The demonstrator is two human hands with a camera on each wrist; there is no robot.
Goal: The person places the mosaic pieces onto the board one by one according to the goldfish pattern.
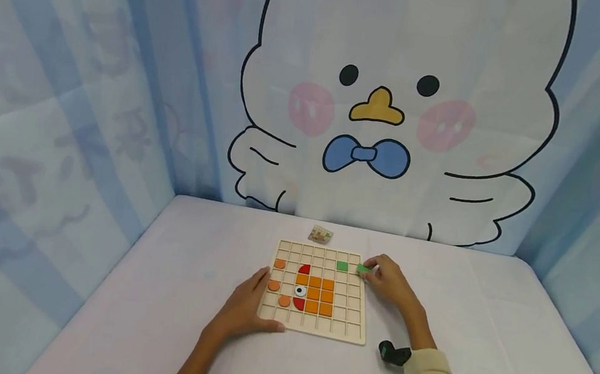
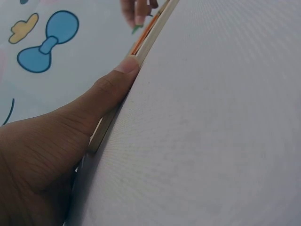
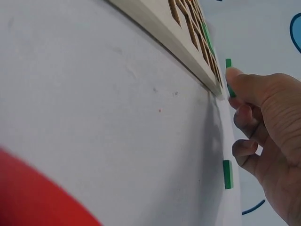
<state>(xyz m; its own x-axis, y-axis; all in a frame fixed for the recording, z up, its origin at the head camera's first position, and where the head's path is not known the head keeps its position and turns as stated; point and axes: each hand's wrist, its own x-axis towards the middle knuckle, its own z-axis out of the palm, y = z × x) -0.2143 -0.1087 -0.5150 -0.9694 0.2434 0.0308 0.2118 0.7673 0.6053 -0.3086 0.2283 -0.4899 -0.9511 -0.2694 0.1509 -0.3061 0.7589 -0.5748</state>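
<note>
A pale wooden grid board [image 1: 347, 329] lies on the table. On it, orange squares [image 1: 314, 293], two red quarter-round pieces [image 1: 304, 269] and a white eye disc [image 1: 300, 291] form a fish-like block. Several orange round pieces [image 1: 284, 300] sit along its left side, and a green square tile [image 1: 342, 266] near the back right. My left hand [image 1: 248, 308] rests on the board's front left corner, fingers along the left edge, thumb straight on the front edge. My right hand [image 1: 390, 282] pinches another green tile [image 3: 229, 62] between thumb and finger at the board's back right edge.
A small patterned piece [image 1: 320, 234] lies behind the board. One more green tile [image 3: 228, 174] lies on the table beside the right hand. Dark wrist devices [image 1: 394, 353] are worn on both wrists. A curtain printed with a cartoon bird [image 1: 369, 183] hangs behind the table.
</note>
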